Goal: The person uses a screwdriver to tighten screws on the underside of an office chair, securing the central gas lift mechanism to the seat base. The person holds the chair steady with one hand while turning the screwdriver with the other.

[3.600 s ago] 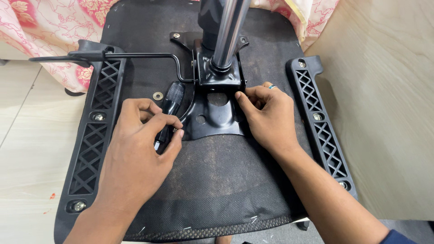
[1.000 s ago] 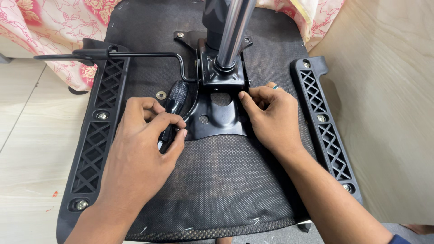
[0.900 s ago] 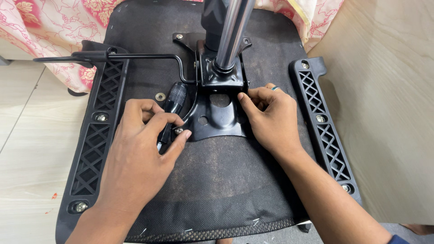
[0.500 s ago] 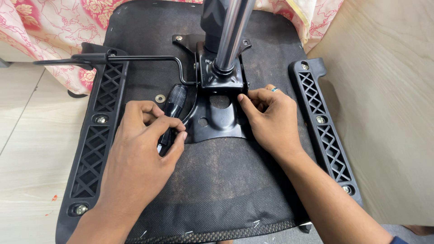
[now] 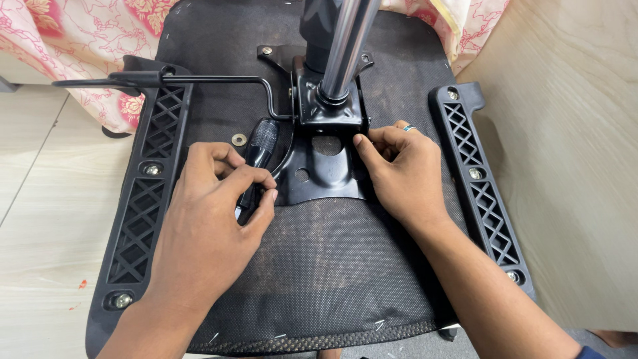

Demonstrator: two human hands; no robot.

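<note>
An upturned office chair seat (image 5: 345,279) lies before me, its black fabric underside facing up. A black metal mounting plate (image 5: 322,174) with a chrome gas cylinder (image 5: 349,46) sits at its middle. My left hand (image 5: 212,219) is shut on a screwdriver with a dark translucent handle (image 5: 261,143), its tip hidden under my fingers at the plate's left edge. My right hand (image 5: 402,176) rests on the plate's right edge, fingers curled against it, a ring on one finger.
Black lattice armrest brackets run down the left (image 5: 149,213) and right (image 5: 482,186) sides of the seat. A thin black lever (image 5: 199,81) sticks out to the left. A loose washer (image 5: 238,139) lies by the screwdriver. Floral cloth (image 5: 73,46) is behind; a wooden panel (image 5: 578,166) stands at right.
Both hands stay in place on the screwdriver and the plate. My left fingers shift slightly around the screwdriver shaft; the view drifts a little.
</note>
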